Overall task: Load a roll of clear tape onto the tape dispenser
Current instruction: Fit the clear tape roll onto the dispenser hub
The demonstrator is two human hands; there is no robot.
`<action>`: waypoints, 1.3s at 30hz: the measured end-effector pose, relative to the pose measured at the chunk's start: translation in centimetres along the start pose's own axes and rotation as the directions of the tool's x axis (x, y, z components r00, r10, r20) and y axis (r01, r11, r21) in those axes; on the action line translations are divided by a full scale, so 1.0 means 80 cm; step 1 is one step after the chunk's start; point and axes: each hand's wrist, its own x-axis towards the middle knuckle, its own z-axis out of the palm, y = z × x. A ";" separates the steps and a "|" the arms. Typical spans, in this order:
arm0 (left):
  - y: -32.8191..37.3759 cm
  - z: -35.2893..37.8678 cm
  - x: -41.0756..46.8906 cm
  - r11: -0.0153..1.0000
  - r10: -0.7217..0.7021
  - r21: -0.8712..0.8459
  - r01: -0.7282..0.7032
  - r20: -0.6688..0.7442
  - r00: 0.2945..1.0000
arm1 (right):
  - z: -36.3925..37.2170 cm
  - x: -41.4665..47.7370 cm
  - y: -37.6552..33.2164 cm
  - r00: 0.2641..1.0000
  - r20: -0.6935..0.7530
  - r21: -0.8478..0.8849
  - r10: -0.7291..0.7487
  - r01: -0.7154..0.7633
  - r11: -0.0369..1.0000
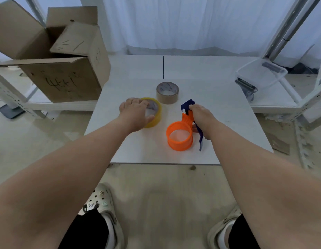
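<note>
Now, from your head camera: your left hand (136,112) lies spread over the yellowish clear tape roll (154,114) on the white table (219,105), fingers draped, seemingly not yet clamped. Your right hand (201,117) is clenched around the orange-and-blue tape dispenser (180,136). A brown tape roll (167,92) sits behind. Expect a stiff, light, slick-sided roll; pinch it across its outer rim.

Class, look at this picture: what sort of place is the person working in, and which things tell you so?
Probably a storeroom or packing area, not a home. Clues: an open cardboard box on metal shelving, two tape rolls and an orange tape dispenser on a plain white table, and a white curtain behind.
</note>
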 end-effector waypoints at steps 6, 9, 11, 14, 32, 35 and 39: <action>-0.003 0.016 -0.003 0.995 -0.035 -0.091 0.030 -0.054 0.998 | 0.011 0.009 0.012 0.995 -0.096 -0.055 -0.023 0.018 0.998; -0.001 0.015 0.004 0.965 -0.131 -0.236 0.112 -0.069 0.989 | 0.011 0.017 0.010 0.992 -0.125 -0.082 -0.032 0.022 0.996; 0.002 0.014 0.008 0.922 -0.213 -0.337 0.190 -0.032 0.976 | 0.013 0.019 0.010 0.989 -0.144 -0.127 -0.044 0.025 0.992; 0.001 0.016 0.016 0.860 -0.298 -0.408 0.306 0.084 0.951 | 0.017 0.017 0.008 0.984 -0.164 -0.206 -0.076 0.041 0.978; -0.010 -0.037 -0.001 0.536 -0.187 -0.802 0.263 0.191 0.964 | -0.013 -0.012 -0.033 0.978 -0.165 -0.421 -0.126 0.046 0.906; -0.004 -0.077 -0.002 0.453 -0.149 -0.875 0.168 0.112 0.983 | -0.016 -0.024 -0.076 0.956 -0.103 -0.277 -0.275 0.238 0.931; 0.004 -0.113 -0.006 0.342 -0.097 -0.937 0.063 0.031 0.995 | -0.013 -0.034 -0.119 0.947 -0.102 -0.183 -0.306 0.284 0.941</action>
